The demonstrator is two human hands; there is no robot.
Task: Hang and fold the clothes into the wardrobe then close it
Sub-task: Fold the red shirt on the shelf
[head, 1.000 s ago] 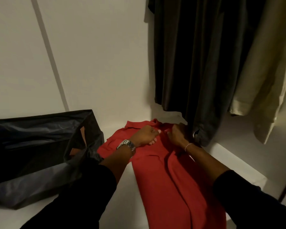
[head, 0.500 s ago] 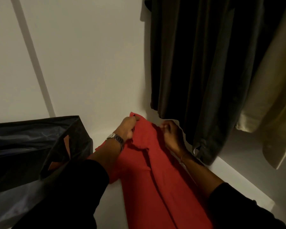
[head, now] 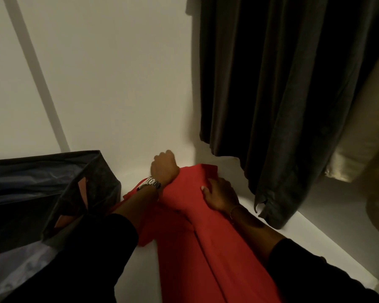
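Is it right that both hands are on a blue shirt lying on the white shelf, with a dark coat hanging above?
No. The head view shows the shirt is red, not blue. Both hands, left and right, are on it, on the white shelf, under the dark coat.

L hand (head: 164,169) fisted, knuckles up, gripping far edge of red shirt (head: 193,215); R hand (head: 220,194) flat on shirt, fingers spread. Both forearms extended, dark sleeves.
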